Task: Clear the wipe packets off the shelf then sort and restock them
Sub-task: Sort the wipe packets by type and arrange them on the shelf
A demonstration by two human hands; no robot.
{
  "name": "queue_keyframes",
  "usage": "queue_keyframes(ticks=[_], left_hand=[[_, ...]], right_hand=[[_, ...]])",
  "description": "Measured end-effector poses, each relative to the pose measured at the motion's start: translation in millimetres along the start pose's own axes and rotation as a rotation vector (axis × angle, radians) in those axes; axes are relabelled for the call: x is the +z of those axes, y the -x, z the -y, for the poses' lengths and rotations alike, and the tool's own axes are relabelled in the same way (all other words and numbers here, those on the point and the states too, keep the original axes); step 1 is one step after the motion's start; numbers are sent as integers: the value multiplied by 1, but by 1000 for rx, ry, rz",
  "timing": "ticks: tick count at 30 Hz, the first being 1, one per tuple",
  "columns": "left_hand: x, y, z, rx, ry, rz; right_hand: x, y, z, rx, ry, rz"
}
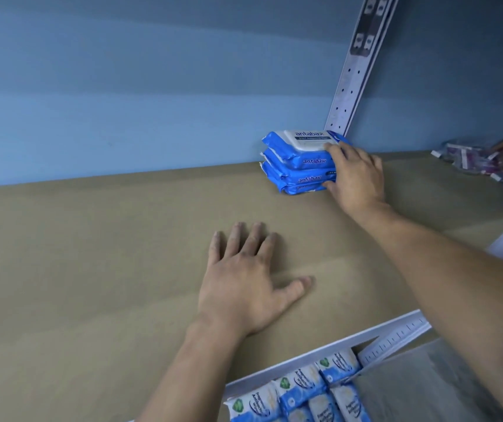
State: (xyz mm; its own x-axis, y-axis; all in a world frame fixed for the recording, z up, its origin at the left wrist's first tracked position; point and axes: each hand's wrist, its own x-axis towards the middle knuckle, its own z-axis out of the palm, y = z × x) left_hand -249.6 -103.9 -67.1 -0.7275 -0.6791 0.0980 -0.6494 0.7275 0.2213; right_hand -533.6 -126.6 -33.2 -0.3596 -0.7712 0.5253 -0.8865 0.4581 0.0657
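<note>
My view cuts off both forearms at the bottom edge. The right end of the stack of blue plastic wipe packets (300, 161) is hidden behind my right hand (357, 175), so I cannot see how far the packets run that way. I count four layers. The lowest is barely showing, and its print is too small to read. The top packet carries a white lid marked "antabax", and the finer print on it is blurred. Far right, a heap of small purple-and-white wrapped items (472, 161) is out of focus, and I cannot tell what they are. Below the white metal shelf rail (320, 348), a row of pale blue and white packets with green leaf marks (302, 388) is partly cut off by the frame.

The stack sits at the back of the flat tan shelf board (92, 269), against the blue back wall (122, 102), at the foot of the white perforated upright post (347, 86). My right hand clasps its near right end, forefinger over the top lid and thumb low against the bottom packet. The other fingers are out of sight behind the hand.

My left hand (244, 284) lies flat on the board, fingers spread, holding nothing, well in front of the stack and slightly to its left.
</note>
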Motion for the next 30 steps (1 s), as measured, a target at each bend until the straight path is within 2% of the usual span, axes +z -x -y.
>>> queue_keyframes(ticks=[11,17,20,23,30], left_hand=[[2,-4,-3,-2,-6,-18],[1,-3,-5,-8,-8,-16],[0,-3,-4,-8,-3,-15],[-1,-3,-5,-6,6,-15],[0,-4,-4,-3,4,-19]], right_hand=[[20,-24,-2,29,-23,12],[8,-25,-2,-9,-91,139],[9,-16,-4,-70,-167,106],[16,-16,0,-10,-290,79],[27,-22,11,50,-350,36]])
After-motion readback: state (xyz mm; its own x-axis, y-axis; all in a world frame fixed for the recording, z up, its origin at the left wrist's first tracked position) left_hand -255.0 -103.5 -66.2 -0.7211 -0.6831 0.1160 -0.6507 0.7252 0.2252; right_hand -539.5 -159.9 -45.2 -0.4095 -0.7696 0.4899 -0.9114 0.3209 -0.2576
